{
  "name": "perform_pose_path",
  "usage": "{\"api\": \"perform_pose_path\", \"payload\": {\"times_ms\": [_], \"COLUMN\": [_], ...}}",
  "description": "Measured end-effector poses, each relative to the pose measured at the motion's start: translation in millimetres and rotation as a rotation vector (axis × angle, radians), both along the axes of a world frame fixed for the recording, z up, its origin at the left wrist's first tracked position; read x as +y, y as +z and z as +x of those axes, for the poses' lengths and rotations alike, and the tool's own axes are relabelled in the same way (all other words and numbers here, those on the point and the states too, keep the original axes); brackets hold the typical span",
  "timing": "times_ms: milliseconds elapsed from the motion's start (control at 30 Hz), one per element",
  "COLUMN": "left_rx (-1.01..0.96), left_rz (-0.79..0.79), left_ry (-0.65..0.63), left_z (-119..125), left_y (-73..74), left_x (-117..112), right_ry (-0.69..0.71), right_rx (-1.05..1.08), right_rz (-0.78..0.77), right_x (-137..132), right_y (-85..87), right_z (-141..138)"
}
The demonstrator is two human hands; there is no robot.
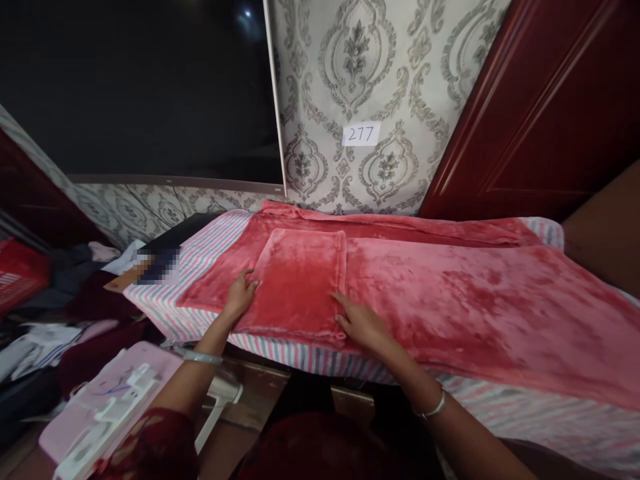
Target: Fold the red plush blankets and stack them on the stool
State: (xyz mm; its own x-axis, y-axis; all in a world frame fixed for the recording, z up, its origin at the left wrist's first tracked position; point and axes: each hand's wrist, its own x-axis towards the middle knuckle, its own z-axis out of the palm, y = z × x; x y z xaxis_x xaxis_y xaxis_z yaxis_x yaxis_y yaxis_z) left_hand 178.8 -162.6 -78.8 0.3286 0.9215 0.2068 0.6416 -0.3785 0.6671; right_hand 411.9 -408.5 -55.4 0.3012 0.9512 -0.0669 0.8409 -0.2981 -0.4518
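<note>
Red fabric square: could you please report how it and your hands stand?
Left hand at its left edge, right hand at its right edge. Red fabric square flat atop the red blanket. Nothing seen blocking either hand.

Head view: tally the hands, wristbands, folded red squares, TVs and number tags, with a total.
Hands: 2 (left hand, right hand)
Wristbands: 2 (left wristband, right wristband)
Folded red square: 1
TV: 1
Number tag: 1
Total: 7
</note>
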Motion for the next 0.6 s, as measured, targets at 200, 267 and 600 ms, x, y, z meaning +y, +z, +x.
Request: {"api": "perform_pose_path", "payload": {"times_ms": [200, 267, 600], "left_rx": [-0.038, -0.048, 0.072], "left_rz": [-0.052, -0.065, 0.022], "left_ry": [-0.011, -0.034, -0.068], "left_z": [-3.0, -4.6, 3.1], "left_y": [-1.3, -0.9, -1.9], "left_x": [-0.5, -1.0, -3.4], "right_ry": [0.010, 0.073, 0.105], "right_rx": [-0.123, -0.134, -0.153], "right_rz": [0.211, 0.303, 0.004], "right_x": [25.4, 41.6, 19.5], "right_y": [35.7, 38.1, -22.4], "right_z": [-11.1, -23.0, -15.0]}}
